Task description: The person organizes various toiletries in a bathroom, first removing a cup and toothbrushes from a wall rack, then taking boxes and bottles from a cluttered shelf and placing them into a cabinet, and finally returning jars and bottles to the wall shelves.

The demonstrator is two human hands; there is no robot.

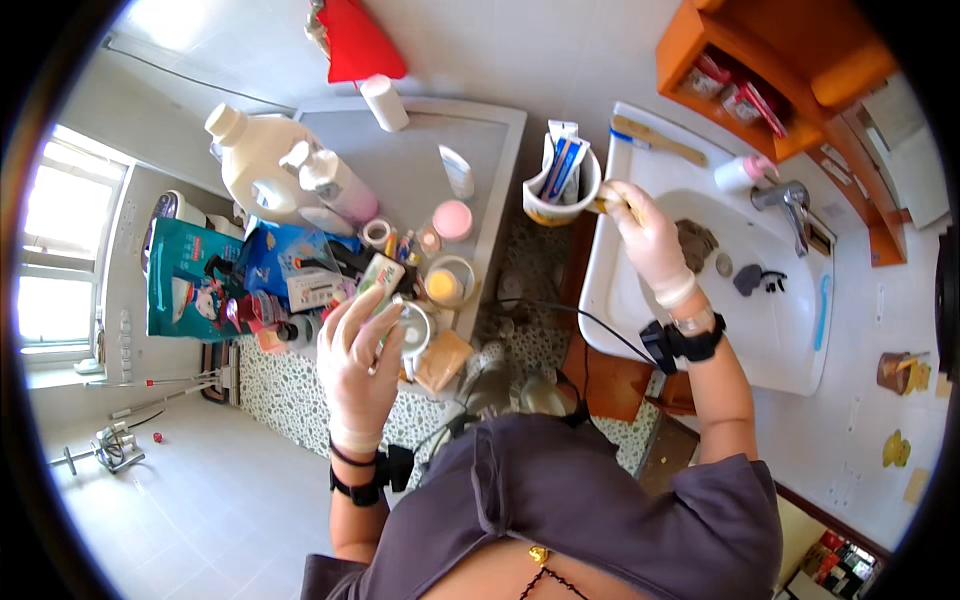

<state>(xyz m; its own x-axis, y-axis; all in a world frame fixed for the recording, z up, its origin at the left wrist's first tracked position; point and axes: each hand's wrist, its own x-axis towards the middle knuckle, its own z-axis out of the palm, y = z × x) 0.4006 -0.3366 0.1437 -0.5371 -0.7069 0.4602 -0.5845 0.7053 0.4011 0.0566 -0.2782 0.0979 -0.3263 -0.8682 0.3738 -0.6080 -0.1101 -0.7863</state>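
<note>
My right hand, in a thin white glove, is closed on the handle of a white mug beside the sink's left edge. Toothpaste tubes stand upright in that mug, one of them blue. On the other side, my gloved left hand hovers over the cluttered front of a grey-topped surface, fingers apart. Just right of its fingertips are a white cup, a tan square block and a clear round container with something yellow inside. The left fingers partly cover the small items beneath.
A white sink holds a dark cloth and a small black object. A wooden-handled brush and a pink-topped pump bottle rest by the faucet. Large bottles and a teal bag crowd the left. A black cable hangs between.
</note>
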